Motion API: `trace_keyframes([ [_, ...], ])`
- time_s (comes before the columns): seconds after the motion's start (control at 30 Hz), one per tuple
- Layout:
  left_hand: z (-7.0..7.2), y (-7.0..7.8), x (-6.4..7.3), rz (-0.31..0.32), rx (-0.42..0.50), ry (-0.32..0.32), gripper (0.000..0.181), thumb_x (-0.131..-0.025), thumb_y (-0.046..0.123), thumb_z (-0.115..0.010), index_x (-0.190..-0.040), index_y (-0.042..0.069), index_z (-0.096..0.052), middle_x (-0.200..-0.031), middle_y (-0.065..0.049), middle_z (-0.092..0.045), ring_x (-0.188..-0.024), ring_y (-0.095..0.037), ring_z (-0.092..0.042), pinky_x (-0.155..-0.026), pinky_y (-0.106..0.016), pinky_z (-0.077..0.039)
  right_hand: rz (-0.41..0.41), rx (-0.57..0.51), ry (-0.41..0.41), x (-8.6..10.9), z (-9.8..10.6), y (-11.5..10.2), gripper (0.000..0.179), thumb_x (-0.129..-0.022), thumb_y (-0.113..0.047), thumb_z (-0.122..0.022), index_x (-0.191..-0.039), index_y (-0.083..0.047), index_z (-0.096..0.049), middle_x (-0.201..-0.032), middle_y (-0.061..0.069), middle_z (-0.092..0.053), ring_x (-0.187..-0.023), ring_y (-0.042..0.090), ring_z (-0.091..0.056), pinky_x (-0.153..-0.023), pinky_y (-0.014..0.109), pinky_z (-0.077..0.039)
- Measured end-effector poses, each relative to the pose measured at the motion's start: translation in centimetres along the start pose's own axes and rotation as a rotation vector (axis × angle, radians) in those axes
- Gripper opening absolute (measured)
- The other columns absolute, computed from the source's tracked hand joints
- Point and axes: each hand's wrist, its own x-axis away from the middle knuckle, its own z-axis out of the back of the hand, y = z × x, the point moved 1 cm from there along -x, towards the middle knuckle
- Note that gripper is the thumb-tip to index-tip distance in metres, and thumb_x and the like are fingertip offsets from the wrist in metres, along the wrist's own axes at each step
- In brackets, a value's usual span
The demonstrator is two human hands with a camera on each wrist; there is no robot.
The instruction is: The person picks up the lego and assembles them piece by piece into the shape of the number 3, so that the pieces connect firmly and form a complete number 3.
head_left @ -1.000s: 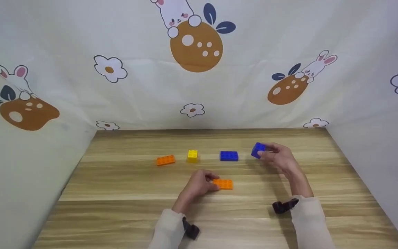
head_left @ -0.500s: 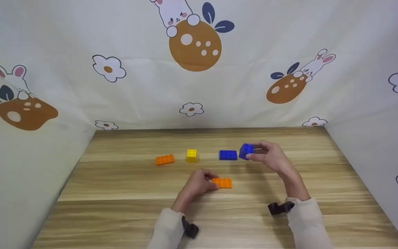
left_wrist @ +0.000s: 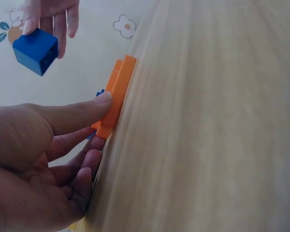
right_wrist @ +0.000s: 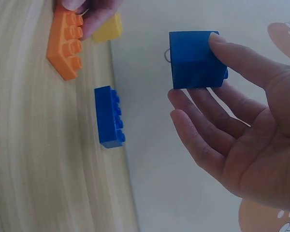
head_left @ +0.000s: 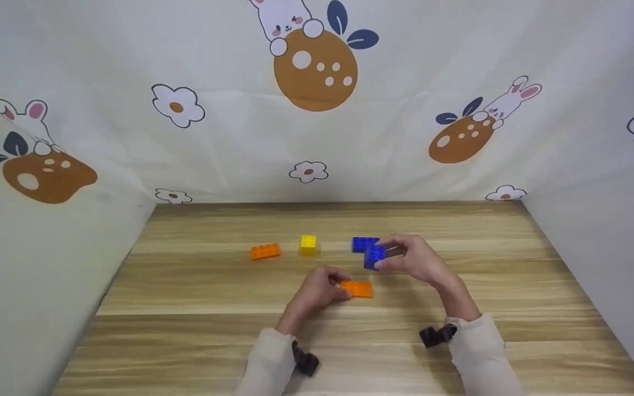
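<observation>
My left hand pinches the left end of a flat orange building brick, which lies on the table with its studs up. Above the table, my right hand holds a tall blue building brick between thumb and fingers; in the right wrist view this blue brick is clear of the tabletop. Behind it lies a flat blue building brick, partly hidden by the held one in the head view. The left wrist view has the orange brick edge-on between thumb and fingers.
A yellow building brick stands further back on the wooden table. To its left lies another flat orange building brick. Patterned cloth hangs behind the table and along both sides.
My right hand has carried the tall blue brick leftward and toward me, from right of the flat blue brick to in front of it. My left hand keeps its hold on the orange brick.
</observation>
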Motion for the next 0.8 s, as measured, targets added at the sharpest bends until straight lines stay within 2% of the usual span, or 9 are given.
trace_keyframes([
  [0.17, 0.0, 0.0, 0.0, -0.012, -0.014, 0.002, 0.027, -0.081, 0.010, -0.082, -0.107, 0.011, -0.076, -0.096, -0.002, -0.070, -0.083, -0.014, -0.056, -0.073, -0.027, -0.048, 0.020, 0.019, -0.065, -0.5, -0.7, 0.7, 0.048, -0.082, -0.018, -0.083, -0.123, 0.000, -0.066, -0.117, 0.022, -0.070, -0.105, 0.027, -0.069, -0.087, 0.034, -0.058],
  [0.43, 0.0, -0.2, -0.1, -0.058, 0.011, -0.002, 0.026, -0.081, 0.009, -0.083, -0.106, 0.007, -0.077, -0.093, -0.005, -0.071, -0.078, -0.013, -0.055, -0.069, -0.023, -0.047, 0.020, 0.070, -0.121, -0.9, -1.5, 1.6, 0.040, -0.080, -0.012, -0.084, -0.114, 0.002, -0.068, -0.111, 0.022, -0.070, -0.102, 0.032, -0.070, -0.087, 0.040, -0.059],
  [0.57, 0.0, -0.3, 0.0, -0.048, 0.020, -0.002, 0.026, -0.081, 0.008, -0.082, -0.106, 0.008, -0.077, -0.096, -0.004, -0.072, -0.080, -0.013, -0.056, -0.070, -0.024, -0.048, 0.010, 0.078, -0.143, -1.0, -2.1, 2.0, 0.037, -0.078, -0.011, -0.085, -0.108, 0.002, -0.069, -0.106, 0.018, -0.072, -0.098, 0.029, -0.071, -0.086, 0.039, -0.059],
  [0.8, 0.2, -0.1, 0.1, -0.029, 0.030, -0.008, 0.027, -0.081, 0.007, -0.082, -0.108, 0.009, -0.076, -0.099, -0.004, -0.072, -0.084, -0.015, -0.057, -0.073, -0.027, -0.049, 0.053, 0.078, -0.157, -1.2, -2.4, 2.5, 0.034, -0.076, -0.006, -0.086, -0.104, 0.004, -0.068, -0.103, 0.020, -0.072, -0.097, 0.031, -0.071, -0.088, 0.040, -0.058],
])
